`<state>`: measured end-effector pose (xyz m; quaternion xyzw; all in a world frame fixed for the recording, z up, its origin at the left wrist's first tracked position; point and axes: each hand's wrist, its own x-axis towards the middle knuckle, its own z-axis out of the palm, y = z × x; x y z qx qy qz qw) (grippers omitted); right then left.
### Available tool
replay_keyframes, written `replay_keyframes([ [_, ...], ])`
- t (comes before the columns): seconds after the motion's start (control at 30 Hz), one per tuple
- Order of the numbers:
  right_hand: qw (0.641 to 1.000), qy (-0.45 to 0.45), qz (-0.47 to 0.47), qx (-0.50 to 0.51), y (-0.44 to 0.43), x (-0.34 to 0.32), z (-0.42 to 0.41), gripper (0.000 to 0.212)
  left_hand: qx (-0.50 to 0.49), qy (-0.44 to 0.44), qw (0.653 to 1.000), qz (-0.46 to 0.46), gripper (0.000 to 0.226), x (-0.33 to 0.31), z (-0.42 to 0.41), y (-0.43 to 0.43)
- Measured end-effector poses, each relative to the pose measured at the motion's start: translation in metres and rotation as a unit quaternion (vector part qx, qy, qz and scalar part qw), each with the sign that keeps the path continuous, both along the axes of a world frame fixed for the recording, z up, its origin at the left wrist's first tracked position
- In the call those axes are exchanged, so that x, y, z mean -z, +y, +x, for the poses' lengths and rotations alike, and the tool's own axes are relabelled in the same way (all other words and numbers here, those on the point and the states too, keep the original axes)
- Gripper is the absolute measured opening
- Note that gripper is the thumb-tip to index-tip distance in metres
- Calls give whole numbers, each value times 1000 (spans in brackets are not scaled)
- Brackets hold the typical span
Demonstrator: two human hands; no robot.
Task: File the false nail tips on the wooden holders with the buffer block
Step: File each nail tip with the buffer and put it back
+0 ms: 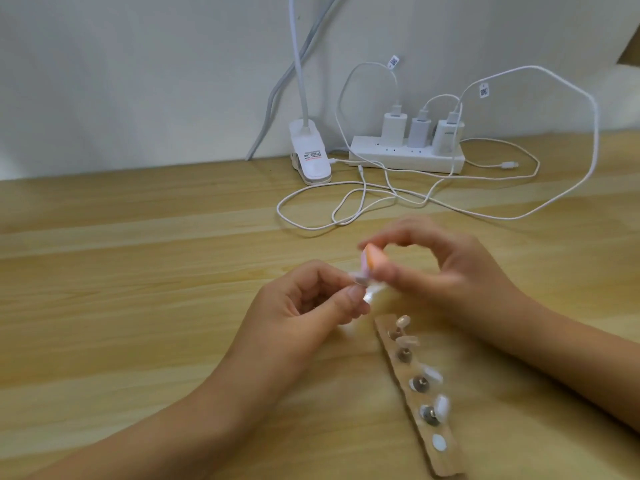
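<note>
Filing looks to be the step in hand: the left hand (304, 303) pinches a small clear holder between curled thumb and fingers, with one nail tip (360, 280) raised just above the thumb. The right hand (450, 271) grips the orange-and-pink buffer block (373, 258) between thumb and fingertips, its lower edge touching or very nearly touching that tip — blur hides the exact contact. Both hands hover above the wooden table (138, 306). Just beside them lies the wooden strip (446, 459), with four more nail tips (403, 321) standing in a row on it and one bare white pad (439, 441) near its close end, probably where the held piece belongs. Next, I judge, the block needs short, light strokes along the tip's edge while the left pinch holds firm — too much pressure could pop the tip off its mount. A white power strip (405, 155), loose cables and a clip lamp (311, 157) sit well back by the wall.
</note>
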<state>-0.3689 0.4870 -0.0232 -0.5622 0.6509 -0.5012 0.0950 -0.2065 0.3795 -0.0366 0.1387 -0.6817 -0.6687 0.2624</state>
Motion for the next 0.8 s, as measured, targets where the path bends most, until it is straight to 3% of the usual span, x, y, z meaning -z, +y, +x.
replay_keyframes([
  [0.07,998,-62,-9,7,1,0,-3,24,-8,4,1000,11,17,1,-1,0],
  [0.17,1000,23,-8,-19,2,0,0,27,1,7,1000,8,5,-1,-1,0],
  [0.3,995,-99,-2,-14,1,-3,-1,26,6,3,1000,-5,6,1,1,-1],
  [0.4,997,-48,39,-50,1,-3,-2,24,26,2,999,-37,1,2,2,1],
  [0.5,989,-139,36,-29,1,-3,-2,17,30,7,999,-34,4,4,3,1],
  [0.63,995,-57,50,-66,2,-4,1,23,27,-4,998,-54,6,5,2,-1],
  [0.73,989,-141,33,-30,1,-4,0,25,21,-6,999,-42,1,6,2,-2],
  [0.8,993,-99,28,-65,1,-7,2,25,19,-6,999,-47,8,5,1,-3],
])
